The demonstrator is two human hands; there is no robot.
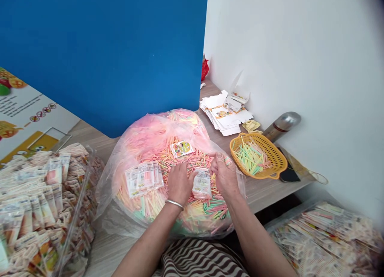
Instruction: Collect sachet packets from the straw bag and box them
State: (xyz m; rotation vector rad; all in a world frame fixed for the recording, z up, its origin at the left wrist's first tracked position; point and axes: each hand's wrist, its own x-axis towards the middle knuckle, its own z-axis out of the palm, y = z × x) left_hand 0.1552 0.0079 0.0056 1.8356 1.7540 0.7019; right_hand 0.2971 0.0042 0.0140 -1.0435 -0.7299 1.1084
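A large clear plastic bag [105,189] lies open before me, heaped with thin pink, yellow and green sticks [159,159]. My left hand [180,183], with a bangle at its wrist, rests over the heap, thumb apart from the fingers. Its thumb is close to a small stack of clear-fronted sachets [202,185]. My right hand [224,175] is raised at the heap's right side, fingers curled; the ends of a few coloured sticks show at its knuckles. More sachets [144,179] lie overlapped on the left of the heap. A printed sachet [182,148] lies face up farther back.
A yellow basket [277,159] of sticks stands right, beside a metal flask [282,125]. Flattened white cartons [225,113] lie behind. Filled sachets crowd a clear bag [36,205] at left and another bag [330,237] lower right. A blue panel [120,49] rises behind.
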